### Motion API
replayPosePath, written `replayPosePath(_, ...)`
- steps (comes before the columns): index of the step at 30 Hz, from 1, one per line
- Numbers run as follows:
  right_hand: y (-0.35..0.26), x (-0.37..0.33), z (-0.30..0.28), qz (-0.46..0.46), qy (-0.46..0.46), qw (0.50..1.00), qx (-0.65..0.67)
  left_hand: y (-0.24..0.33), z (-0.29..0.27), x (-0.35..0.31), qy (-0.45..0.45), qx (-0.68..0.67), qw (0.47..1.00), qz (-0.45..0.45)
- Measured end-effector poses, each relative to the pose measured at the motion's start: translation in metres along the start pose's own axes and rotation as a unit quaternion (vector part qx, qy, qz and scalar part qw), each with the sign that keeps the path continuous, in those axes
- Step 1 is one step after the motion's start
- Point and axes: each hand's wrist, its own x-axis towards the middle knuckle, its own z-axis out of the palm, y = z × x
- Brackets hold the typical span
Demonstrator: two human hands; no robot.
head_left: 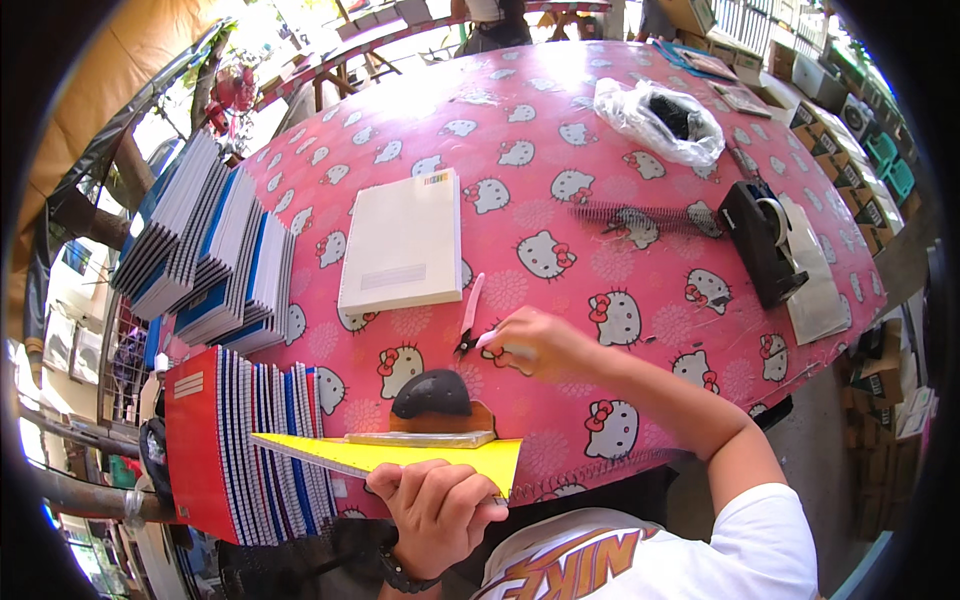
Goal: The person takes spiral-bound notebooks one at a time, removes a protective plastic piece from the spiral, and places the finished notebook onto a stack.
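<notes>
My left hand (440, 510) grips a yellow-covered notebook (490, 462) by its near edge, tilted up over the table's front. A thin wire coil (600, 474) stretches right from the notebook's corner. At the table's middle, my right hand (535, 345) is closed on one handle of pink-handled pliers (470, 310); their dark jaws point toward me and the other handle sticks out beyond the fingers. Just behind the notebook stands a black rounded pad (432, 394) against a brown wooden piece (482, 419). A stack of cream-coloured pages or books (405, 240) lies beyond the pliers.
Red-covered spiral notebooks (200, 440) stand at the left, with stacked blue and white notebooks (215, 250) behind. Loose coils (640, 215), a black tape dispenser (755, 240) and a plastic bag (660, 120) lie to the right on the pink patterned tablecloth (520, 285). Boxes (875, 385) stand beyond its right edge.
</notes>
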Motion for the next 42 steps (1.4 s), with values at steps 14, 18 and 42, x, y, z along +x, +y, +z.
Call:
replayPosePath(14, -0.041, -0.022, -0.048, 0.206, -0.026, 0.958, 0.197, 0.009, -0.005, 0.024, 0.02, -0.053, 0.998, -0.034)
replayPosePath(18, -0.007, -0.087, -0.084, 0.349, 0.009, 0.924, 0.157, 0.009, -0.001, 0.021, 0.069, -0.159, 0.981, -0.082)
replayPosePath(42, -0.04, -0.078, -0.03, 0.181, -0.052, 0.928, -0.322, -0.009, -0.011, 0.022, 0.032, -0.118, 0.992, 0.031)
